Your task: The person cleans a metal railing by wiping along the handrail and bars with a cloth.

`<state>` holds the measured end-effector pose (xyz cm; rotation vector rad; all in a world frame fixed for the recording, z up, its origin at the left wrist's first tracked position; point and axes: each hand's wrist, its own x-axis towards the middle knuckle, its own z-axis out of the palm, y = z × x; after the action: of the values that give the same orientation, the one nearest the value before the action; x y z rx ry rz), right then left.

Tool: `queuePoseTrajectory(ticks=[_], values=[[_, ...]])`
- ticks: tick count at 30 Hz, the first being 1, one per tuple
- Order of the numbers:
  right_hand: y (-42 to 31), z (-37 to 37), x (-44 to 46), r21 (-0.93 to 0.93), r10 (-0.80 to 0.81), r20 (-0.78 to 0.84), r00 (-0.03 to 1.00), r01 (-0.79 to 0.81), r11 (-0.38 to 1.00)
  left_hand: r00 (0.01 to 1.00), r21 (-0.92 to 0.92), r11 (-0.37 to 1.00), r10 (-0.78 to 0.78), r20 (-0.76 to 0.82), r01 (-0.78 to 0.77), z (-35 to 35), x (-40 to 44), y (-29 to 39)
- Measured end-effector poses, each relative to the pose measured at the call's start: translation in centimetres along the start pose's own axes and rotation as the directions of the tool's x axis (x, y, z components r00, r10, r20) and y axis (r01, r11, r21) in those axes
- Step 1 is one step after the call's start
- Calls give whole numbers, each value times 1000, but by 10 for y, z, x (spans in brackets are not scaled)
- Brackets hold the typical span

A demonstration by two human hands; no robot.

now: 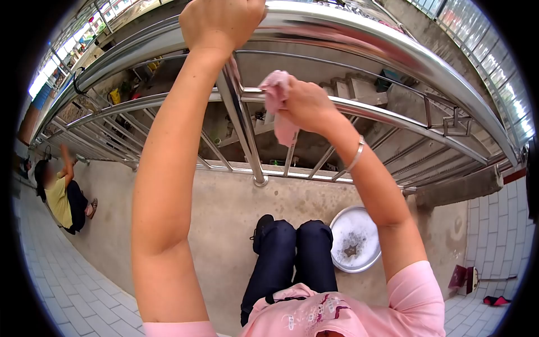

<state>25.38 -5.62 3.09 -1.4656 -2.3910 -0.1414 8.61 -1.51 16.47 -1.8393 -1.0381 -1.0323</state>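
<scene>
My left hand [222,23] is up at the thick shiny top rail [337,25] of a metal railing, closed over it, the fingertips partly hidden. Lower and to the right, my right hand [309,104] grips a pink cloth [276,92], whose loose end hangs down. That cloth is at the thinner middle rail [370,111], just right of an upright metal post [241,121]. On the floor beside my knees stands a white basin [337,253] of foamy water, with a dark patch in the suds.
A person in a yellow top [58,199] crouches by the railing at the left. Concrete steps [359,90] lie below, beyond the bars. A tiled wall [494,236] and a dark red object [459,277] are at the right.
</scene>
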Motion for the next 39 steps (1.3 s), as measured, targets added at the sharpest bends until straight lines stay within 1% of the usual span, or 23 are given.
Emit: queuePoseTrajectory(ticks=[2,3,6,9,10,11,13,15,18,19,20,21,23,24,25,26,27,28,29,31,32,34,39], values=[[-16,15,16,16,-83,-123,989,85,996,1000,-7,1000,-2,-5,2,0,1,0],[-18,23,22,-37,-116,-83,990,113,993,1000,18,1000,9,12,-9,-1,1,0],[-23,17,20,-16,-49,-50,998,48,999,999,57,998,30,29,-31,-1,1,-2],[-9,15,4,20,-53,-133,990,56,998,998,66,997,31,53,-34,-3,5,-3],[-1,12,-7,-1,-25,-175,984,25,1000,959,-28,982,-176,221,187,-9,10,0],[9,10,-18,-20,1,-216,976,-6,1000,848,-79,908,-348,401,411,-12,13,1],[30,-3,-44,-69,76,-164,983,-89,994,867,-124,904,-344,361,410,-9,11,0],[54,-14,-73,-80,101,-227,969,-122,989,863,-124,902,-346,369,414,-10,10,-1],[83,-34,-119,3,291,-265,919,-302,953,860,-116,906,-338,382,407,-5,9,-5],[99,-31,-137,-110,208,-366,907,-264,958,863,-119,910,-327,385,397,-5,10,-4],[110,-32,-154,-114,229,-371,900,-289,950,856,-114,904,-343,387,413,-7,11,-3],[111,-39,-173,-266,232,-333,914,-327,907,847,-106,897,-359,392,430,-7,11,-2],[117,-53,-198,136,259,-360,896,-224,965,850,-108,903,-343,400,415,-9,12,-2],[117,-58,-214,544,436,-216,874,-263,797,852,-109,905,-340,398,412,-10,12,-2],[114,-59,-233,839,531,-7,847,-284,464,849,-103,907,-335,409,408,-9,11,0],[107,-56,-250,838,699,-24,715,-366,404,898,-118,931,-292,330,346,-7,10,1],[104,-62,-261,857,759,2,651,-392,334,937,-126,951,-246,248,283,-6,8,1],[124,-49,-282,839,734,-125,667,-324,438,940,-72,966,-224,258,249,-9,8,3],[115,-53,-284,844,735,-109,669,-328,424,936,-61,967,-221,272,247,-11,7,4],[98,-75,-291,999,856,3,517,-46,24,923,-72,954,-259,284,290,-11,9,5],[97,-78,-295,999,856,10,518,-44,15,979,21,997,-72,193,69,-7,6,0],[100,-84,-305,992,837,-20,546,114,-50,965,20,993,-114,236,112,-3,5,-4],[95,-109,-296,986,843,-111,526,165,27,940,-37,987,-137,314,156,-4,9,-6]])
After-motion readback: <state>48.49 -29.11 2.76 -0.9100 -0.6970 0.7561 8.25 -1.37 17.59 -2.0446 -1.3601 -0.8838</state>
